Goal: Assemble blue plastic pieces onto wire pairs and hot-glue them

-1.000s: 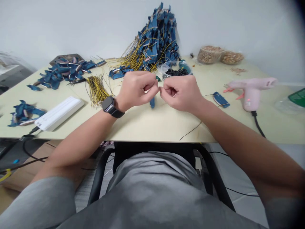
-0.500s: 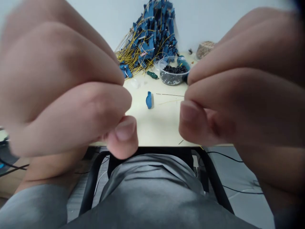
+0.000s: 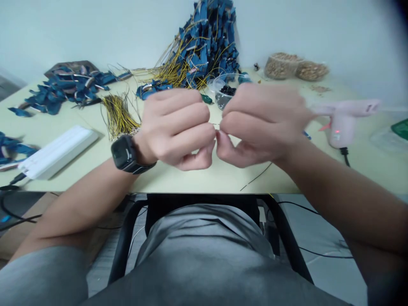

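My left hand [image 3: 183, 127], with a dark smartwatch [image 3: 123, 153] on its wrist, is closed over the table, thumb pressed to the curled forefinger. Close against it, my right hand [image 3: 263, 123] is closed the same way, and the fingertips of both meet or almost meet. Whatever lies in the two pinches is hidden or too thin to make out. Below my right hand a thin dark wire [image 3: 256, 177] lies near the table's front edge. Behind the hands, a clear tub [image 3: 222, 98] of small black parts is partly covered, beside a green-handled tool [image 3: 207, 99].
Blue pieces with yellow wires [image 3: 207, 51] are heaped at the back. Further left lie more blue pieces [image 3: 63, 89], a bundle of yellow-black wires [image 3: 117, 114] and a white power strip [image 3: 59, 151]. At right are a pink glue gun [image 3: 342, 123] and tubs of tan bits [image 3: 282, 66].
Both hands have moved away from the camera, down toward the table, and come together from well apart. They stay closed. The small blue piece on the table is now hidden behind them.
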`<state>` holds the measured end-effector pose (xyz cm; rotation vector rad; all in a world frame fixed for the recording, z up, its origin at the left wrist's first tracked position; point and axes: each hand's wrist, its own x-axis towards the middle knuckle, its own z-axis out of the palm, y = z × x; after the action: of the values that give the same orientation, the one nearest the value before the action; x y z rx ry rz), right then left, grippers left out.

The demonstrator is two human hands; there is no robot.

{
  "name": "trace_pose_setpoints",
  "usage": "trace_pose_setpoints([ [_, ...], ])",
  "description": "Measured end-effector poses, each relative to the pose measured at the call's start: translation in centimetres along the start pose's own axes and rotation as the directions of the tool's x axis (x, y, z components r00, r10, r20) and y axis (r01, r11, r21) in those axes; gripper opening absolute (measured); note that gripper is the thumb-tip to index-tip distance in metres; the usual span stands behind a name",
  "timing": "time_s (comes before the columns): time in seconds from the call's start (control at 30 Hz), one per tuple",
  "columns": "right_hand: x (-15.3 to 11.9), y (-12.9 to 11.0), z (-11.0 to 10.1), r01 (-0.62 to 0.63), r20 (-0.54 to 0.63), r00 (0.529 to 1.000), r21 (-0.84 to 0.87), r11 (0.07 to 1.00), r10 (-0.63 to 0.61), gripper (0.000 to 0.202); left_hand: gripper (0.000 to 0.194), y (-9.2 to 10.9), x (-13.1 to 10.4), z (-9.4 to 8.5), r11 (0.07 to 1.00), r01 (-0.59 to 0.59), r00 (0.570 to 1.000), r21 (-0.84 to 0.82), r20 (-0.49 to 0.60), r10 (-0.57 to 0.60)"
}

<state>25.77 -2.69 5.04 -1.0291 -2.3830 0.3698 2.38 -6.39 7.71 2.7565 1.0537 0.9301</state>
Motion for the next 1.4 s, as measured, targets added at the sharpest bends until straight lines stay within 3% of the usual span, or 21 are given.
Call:
trace_pose_setpoints([
  [0.07,-0.2,0.0,-0.4,0.078,0.010,0.997,-0.072,0.994,-0.078,0.035,0.041,0.5,1.2,1.2,0.991,-0.116,0.992,0.068,0.058,0.112],
  [0.2,-0.9,1.2,-0.6,0.292,0.078,0.957,-0.227,0.929,-0.281,0.036,0.047,-0.5,1.6,3.3,0.997,-0.052,0.981,0.060,0.189,0.040],
  [0.3,-1.1,2.4,0.2,0.327,0.137,0.943,-0.242,0.913,-0.302,0.037,0.045,-1.8,1.1,4.5,0.999,-0.051,0.974,0.010,0.223,0.047],
  [0.4,-1.1,3.2,1.3,0.338,0.180,0.936,-0.213,0.917,-0.303,0.036,0.041,-2.6,0.8,5.4,0.991,-0.135,0.960,-0.005,0.246,0.132],
  [0.57,-1.0,3.8,2.1,0.349,0.180,0.932,-0.212,0.913,-0.314,0.037,0.036,-3.9,0.4,6.4,0.963,-0.264,0.947,0.053,0.202,0.249],
  [0.7,-0.9,4.2,2.1,0.344,0.116,0.939,-0.238,0.908,-0.325,0.030,0.030,-5.1,0.2,7.0,0.932,-0.350,0.936,0.092,0.071,0.345],
  [0.8,-0.8,4.3,2.1,0.323,0.150,0.944,-0.265,0.908,-0.292,0.029,0.028,-5.6,0.1,7.5,0.921,-0.382,0.924,0.078,0.027,0.381],
  [0.97,-0.5,4.4,2.2,0.256,0.201,0.958,-0.281,0.925,-0.204,0.026,0.029,-5.4,0.3,7.8,0.959,-0.282,0.957,-0.007,0.066,0.282],
  [1.13,0.0,4.2,2.4,0.131,0.149,0.983,-0.195,0.972,-0.103,0.025,0.030,-5.3,0.6,7.3,0.985,-0.134,0.988,-0.107,0.068,0.142],
  [1.3,0.3,3.9,2.8,0.096,0.066,0.994,-0.104,0.990,-0.089,0.038,0.049,-6.8,1.2,6.2,0.998,0.013,0.996,-0.062,-0.083,-0.018],
  [1.4,0.3,3.7,2.9,0.078,0.052,0.996,-0.117,0.990,-0.073,0.044,0.057,-8.3,2.0,3.9,0.984,0.159,0.977,0.078,-0.157,-0.146],
])
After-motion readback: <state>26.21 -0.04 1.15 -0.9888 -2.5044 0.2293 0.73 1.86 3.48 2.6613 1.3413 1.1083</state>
